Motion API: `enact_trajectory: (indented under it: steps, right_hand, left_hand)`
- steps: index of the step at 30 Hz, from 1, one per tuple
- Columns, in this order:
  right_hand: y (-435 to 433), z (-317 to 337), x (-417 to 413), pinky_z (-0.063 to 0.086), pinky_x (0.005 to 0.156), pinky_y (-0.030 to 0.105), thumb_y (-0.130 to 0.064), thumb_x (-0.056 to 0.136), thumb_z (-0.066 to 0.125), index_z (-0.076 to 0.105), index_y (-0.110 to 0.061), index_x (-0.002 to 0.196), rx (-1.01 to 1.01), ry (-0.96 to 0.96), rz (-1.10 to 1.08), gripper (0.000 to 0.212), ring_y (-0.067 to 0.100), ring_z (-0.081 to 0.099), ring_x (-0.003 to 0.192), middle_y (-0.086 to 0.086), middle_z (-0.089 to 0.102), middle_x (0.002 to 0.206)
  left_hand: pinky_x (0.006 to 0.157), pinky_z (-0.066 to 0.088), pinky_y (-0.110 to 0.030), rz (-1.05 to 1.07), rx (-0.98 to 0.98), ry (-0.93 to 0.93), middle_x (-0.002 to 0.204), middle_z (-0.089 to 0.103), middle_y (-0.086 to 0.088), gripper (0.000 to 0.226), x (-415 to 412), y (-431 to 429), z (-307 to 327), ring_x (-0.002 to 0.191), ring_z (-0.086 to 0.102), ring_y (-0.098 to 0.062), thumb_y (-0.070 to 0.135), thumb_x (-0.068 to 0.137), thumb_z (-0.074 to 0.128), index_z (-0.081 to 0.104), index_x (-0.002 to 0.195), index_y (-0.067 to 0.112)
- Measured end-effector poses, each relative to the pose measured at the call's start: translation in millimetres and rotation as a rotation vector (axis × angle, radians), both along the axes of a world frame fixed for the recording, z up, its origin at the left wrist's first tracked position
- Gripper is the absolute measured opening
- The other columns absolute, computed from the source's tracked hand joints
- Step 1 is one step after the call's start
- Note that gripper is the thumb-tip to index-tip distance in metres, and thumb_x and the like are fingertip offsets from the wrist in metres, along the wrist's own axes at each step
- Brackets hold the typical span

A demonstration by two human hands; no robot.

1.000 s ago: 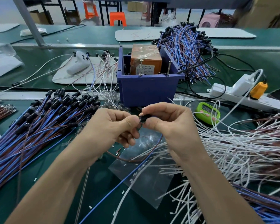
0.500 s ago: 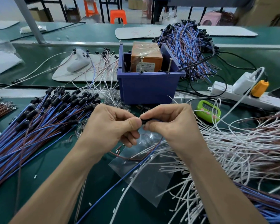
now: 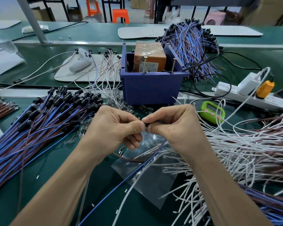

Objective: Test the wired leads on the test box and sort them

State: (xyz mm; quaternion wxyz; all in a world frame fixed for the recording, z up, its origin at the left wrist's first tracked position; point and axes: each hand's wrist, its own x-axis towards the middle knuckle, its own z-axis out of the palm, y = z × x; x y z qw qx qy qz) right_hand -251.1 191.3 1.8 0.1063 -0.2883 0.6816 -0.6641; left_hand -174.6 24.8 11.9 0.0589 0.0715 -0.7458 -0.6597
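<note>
The person is standing at the table with both hands drawn together over the middle of it, just this side of the bin [image 3: 150, 88]. Over the last second the hands have been closing on each other. The black cap [image 3: 146, 124] of the lead [image 3: 121, 183] was showing plainly between the fingertips, and now they are all but swallowing it.

The left hand [image 3: 116, 128] is pinching one end of the cap with thumb and forefinger, its other fingers curling under. The right hand [image 3: 173, 126] is pinching the other end the same way, so both grips are closing tight on the one lead.

I'd judge they are seating or checking the cap. The lead is not yet going to the test box [image 3: 149, 57], which is sitting untouched in the bin, toward the far edge.

The lead is looking thin and limp. A brown wire [image 3: 129, 158] and a blue wire [image 3: 104, 199] are trailing out from under the right hand. The brown one is looping over a plastic bag [image 3: 153, 190], and the blue one is running on toward the near edge.

A pile [image 3: 39, 121] of similar capped leads is lying by the left edge, and white wires [image 3: 235, 152] are sprawling by the right.
</note>
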Motion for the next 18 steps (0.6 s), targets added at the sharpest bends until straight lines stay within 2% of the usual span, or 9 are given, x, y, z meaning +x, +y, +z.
enact_trajectory:
  steps: [4,8,12,18]
  right_hand:
    - [-1.9,-1.0,1.1,0.061,0.074,0.032,0.017,0.074,0.076,0.081,-0.004,0.084,-0.057,-0.029,0.005,0.023,0.024,0.077,0.076,0.008,0.078,0.078]
    - [-1.8,0.5,1.0,0.059,0.071,0.028,0.021,0.073,0.072,0.079,0.002,0.086,-0.147,-0.114,0.105,0.024,0.025,0.076,0.074,0.014,0.078,0.079]
    - [-0.5,2.0,1.6,0.06,0.071,0.03,0.017,0.07,0.072,0.08,-0.002,0.083,-0.222,-0.176,0.187,0.025,0.025,0.075,0.073,0.016,0.077,0.079]
    - [-2.1,0.5,2.4,0.061,0.072,0.031,0.018,0.07,0.073,0.08,0.0,0.084,-0.253,-0.19,0.22,0.023,0.027,0.075,0.074,0.017,0.077,0.081]
  left_hand:
    - [0.043,0.052,-0.023,-0.022,0.057,-0.024,0.059,0.07,-0.016,0.016,-1.1,-3.1,2.1,0.046,0.067,-0.021,0.028,0.069,0.08,0.081,0.068,0.012]
    - [0.045,0.051,-0.019,-0.158,0.141,-0.097,0.061,0.071,-0.009,0.023,0.5,-11.6,3.7,0.048,0.066,-0.014,0.03,0.067,0.095,0.078,0.065,0.014]
    - [0.043,0.048,-0.015,-0.265,0.264,-0.111,0.06,0.07,-0.006,0.051,2.0,-13.2,0.7,0.046,0.065,-0.01,0.06,0.046,0.097,0.075,0.06,0.016]
    - [0.04,0.045,-0.014,-0.265,0.329,-0.082,0.056,0.067,-0.006,0.049,0.6,-14.8,-5.5,0.042,0.061,-0.01,0.055,0.045,0.099,0.074,0.059,0.015]
